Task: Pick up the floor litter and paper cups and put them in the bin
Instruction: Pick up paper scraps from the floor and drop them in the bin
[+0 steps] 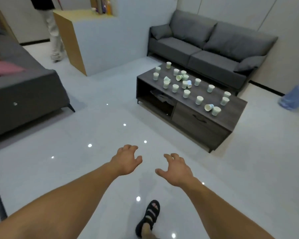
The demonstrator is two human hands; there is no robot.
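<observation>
Several pale paper cups (186, 93) stand or lie tipped on the dark wooden coffee table (199, 121) ahead and to the right. My left hand (126, 160) and my right hand (175, 169) are stretched out over the bare white floor, well short of the table. Both hold nothing, their fingers loosely curled and spread. No bin and no floor litter are in view.
A grey sofa (211, 49) stands behind the table, another grey seat (24, 94) at the left. A white and wood counter (97, 44) is ahead, with a person's legs (54, 35) beside it. A blue water bottle (294, 97) lies at the right edge. My sandalled foot (149, 218) is below.
</observation>
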